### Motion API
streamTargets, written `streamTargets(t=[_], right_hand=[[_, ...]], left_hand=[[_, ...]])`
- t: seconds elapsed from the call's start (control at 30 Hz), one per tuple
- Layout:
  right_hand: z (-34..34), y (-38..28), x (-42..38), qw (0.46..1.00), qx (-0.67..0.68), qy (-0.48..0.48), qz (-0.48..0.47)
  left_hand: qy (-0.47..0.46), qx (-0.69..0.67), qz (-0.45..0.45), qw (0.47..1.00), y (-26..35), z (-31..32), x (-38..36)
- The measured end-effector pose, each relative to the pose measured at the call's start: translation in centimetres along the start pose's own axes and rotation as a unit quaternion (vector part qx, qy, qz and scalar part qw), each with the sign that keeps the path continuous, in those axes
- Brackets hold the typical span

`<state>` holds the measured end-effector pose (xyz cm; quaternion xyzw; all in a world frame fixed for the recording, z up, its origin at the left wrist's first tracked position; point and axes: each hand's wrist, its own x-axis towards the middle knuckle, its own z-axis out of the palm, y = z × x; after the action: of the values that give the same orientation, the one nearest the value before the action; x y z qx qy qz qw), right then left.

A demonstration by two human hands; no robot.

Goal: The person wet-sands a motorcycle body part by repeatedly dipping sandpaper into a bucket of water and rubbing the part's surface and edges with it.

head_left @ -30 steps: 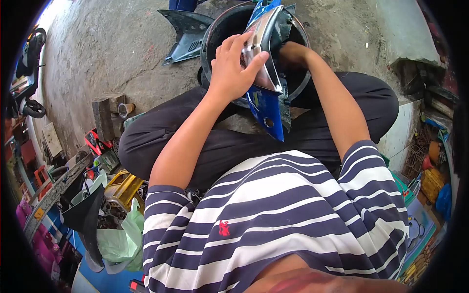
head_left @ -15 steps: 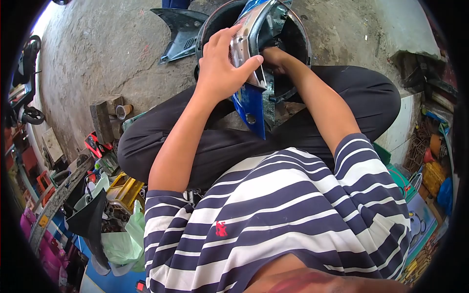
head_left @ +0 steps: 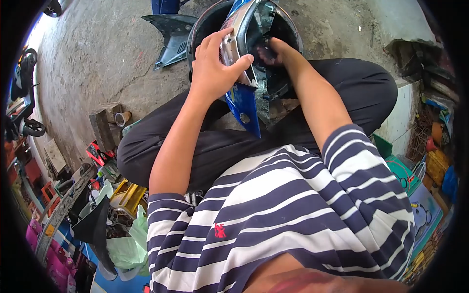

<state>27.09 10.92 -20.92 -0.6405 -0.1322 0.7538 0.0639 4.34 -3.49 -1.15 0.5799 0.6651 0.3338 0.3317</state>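
My left hand clasps a blue motorcycle body panel, its thumb on the near edge and its fingers over a clear, lamp-like section. The panel stands tilted in a round dark tub, its blue tip pointing down toward my lap. On the panel's inner side, over the tub, is my right hand. Its fingers are curled and darkened; what they hold, if anything, cannot be made out. The panel's inner face looks dark and wet.
A dark body panel lies on the concrete floor left of the tub, near a blue piece. By my left knee are a wooden block and a cup. Yellow crates and a green bag stand lower left.
My right hand has drawn back and shows more of its darkened fingers beside the panel. The left hand keeps its hold. The whole view has shifted slightly.
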Motion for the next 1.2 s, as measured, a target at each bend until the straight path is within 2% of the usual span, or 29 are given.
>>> streamTargets(t=[0.1,0.23,0.33,0.4,0.53,0.67,0.8,0.87,1.0,1.1,1.2], right_hand=[[-0.9,-0.4,-3.5,0.999,0.03,-0.018,-0.008],[2.3,-2.4,-11.2,0.996,0.037,-0.061,-0.051],[4.5,-4.7,-17.2,0.987,-0.049,-0.037,-0.147],[5.2,-6.5,-20.3,0.977,-0.066,-0.065,-0.191],[7.5,-7.9,-25.2,0.94,-0.185,-0.104,-0.267],[8.2,-8.8,-21.6,0.913,-0.246,-0.107,-0.306],[7.8,-10.7,-20.1,0.916,-0.24,-0.069,-0.313],[7.1,-11.3,-19.4,0.911,-0.221,-0.046,-0.347],[6.6,-11.8,-20.2,0.814,-0.334,0.06,-0.471],[6.4,-9.5,-20.4,0.615,-0.445,0.106,-0.642],[6.5,-6.3,-22.6,0.516,-0.486,0.118,-0.695]], left_hand=[[-0.016,-0.054,-0.009,0.998,-0.3,-0.1,0.2],[-0.032,-0.087,-0.016,0.996,-1.3,-0.5,0.0],[-0.031,-0.087,-0.013,0.996,-1.4,-0.7,-0.1],[-0.037,-0.093,-0.016,0.995,-1.3,-0.7,0.0],[-0.03,-0.092,-0.014,0.995,-1.7,-0.5,-0.1],[-0.03,-0.078,-0.02,0.996,-1.4,-0.4,-0.3],[-0.018,-0.054,-0.019,0.998,-1.5,0.1,-0.5],[-0.004,-0.043,0.031,0.999,-2.2,0.7,-0.6],[0.018,0.015,0.089,0.996,-2.4,1.0,-0.5],[0.024,0.022,0.121,0.992,-2.2,0.7,-0.4],[0.021,0.04,0.134,0.99,-2.1,0.5,-0.3]])
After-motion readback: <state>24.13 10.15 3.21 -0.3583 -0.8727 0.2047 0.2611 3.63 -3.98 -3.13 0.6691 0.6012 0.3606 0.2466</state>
